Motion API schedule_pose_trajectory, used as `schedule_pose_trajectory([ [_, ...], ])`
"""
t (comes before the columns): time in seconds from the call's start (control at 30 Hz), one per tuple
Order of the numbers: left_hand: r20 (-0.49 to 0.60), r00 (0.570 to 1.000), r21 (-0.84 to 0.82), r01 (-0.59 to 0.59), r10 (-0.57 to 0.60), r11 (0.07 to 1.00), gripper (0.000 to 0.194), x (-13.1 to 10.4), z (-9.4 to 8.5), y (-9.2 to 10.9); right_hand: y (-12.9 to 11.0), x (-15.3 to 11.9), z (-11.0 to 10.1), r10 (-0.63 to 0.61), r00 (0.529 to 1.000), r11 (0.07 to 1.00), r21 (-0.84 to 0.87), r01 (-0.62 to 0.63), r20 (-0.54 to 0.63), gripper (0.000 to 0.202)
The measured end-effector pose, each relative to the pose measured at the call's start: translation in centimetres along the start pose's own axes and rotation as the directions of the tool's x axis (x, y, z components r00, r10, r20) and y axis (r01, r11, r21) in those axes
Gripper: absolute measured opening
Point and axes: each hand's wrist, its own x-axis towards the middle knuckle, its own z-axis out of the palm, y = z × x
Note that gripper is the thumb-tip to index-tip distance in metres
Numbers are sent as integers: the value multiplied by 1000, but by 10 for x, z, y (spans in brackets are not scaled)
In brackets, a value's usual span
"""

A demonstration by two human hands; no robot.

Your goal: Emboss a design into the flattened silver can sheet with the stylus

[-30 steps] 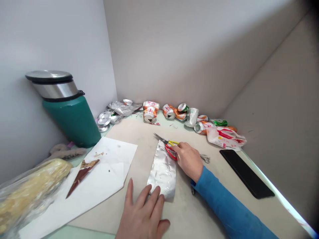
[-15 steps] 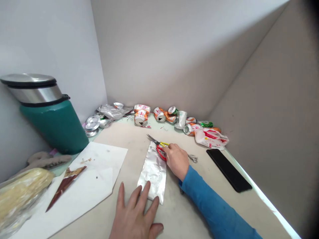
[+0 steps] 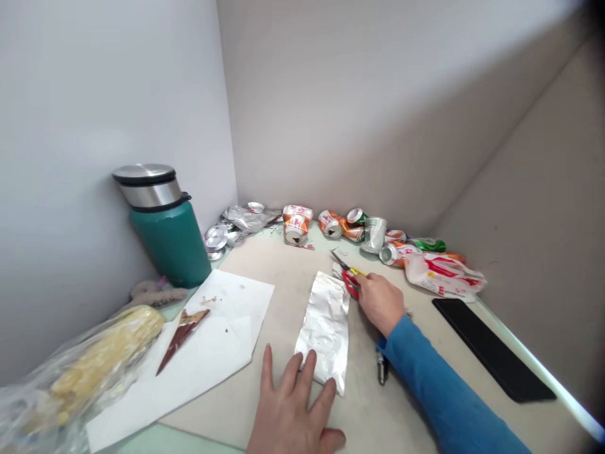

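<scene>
A crinkled strip of silver aluminium sheet (image 3: 325,328) lies lengthwise in front of me. My left hand (image 3: 295,410) rests with fingers spread, its fingertips over the sheet's near end. Just right of the sheet's far end, my right hand (image 3: 382,302) is closed around the handles of a pair of scissors (image 3: 350,277). One handle is red and the other yellow; the dark pointed blades aim away to the left. A small silver scrap (image 3: 336,270) shows beside the blades. Under my right forearm a dark pen-like object (image 3: 380,367) is partly hidden.
Crushed cans (image 3: 297,224) and a plastic bag (image 3: 444,275) line the back. A green bottle (image 3: 170,243), white paper (image 3: 231,347) with a brown-red piece (image 3: 183,337), and a yellowish bagged item (image 3: 106,359) are left. A black phone (image 3: 491,350) lies right.
The view has swung left, so everything sits farther right in it. My right hand has drawn the scissors off the sheet's far end to its right side. My left hand stays on the near end.
</scene>
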Motion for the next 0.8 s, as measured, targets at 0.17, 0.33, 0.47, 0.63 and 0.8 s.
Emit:
schedule_pose_trajectory([
  [0.17,13,1000,-14,24,-24,1000,47,-1,2,1,8,-4,-7,4,999,1000,18,-3,-41,26],
  [0.33,56,997,-33,51,-49,998,46,-2,1,3,17,-17,-20,-14,995,998,67,21,-103,26],
  [0.47,-13,1000,29,17,-16,999,45,-1,1,2,33,-31,-24,-56,998,981,185,60,-28,27],
  [0.63,-138,987,67,-68,76,995,39,2,-2,-8,63,-46,-38,-82,989,946,322,39,119,31],
  [0.8,-139,966,125,-202,219,971,29,-1,7,-24,113,-46,-54,130,981,955,249,-163,144,29],
])
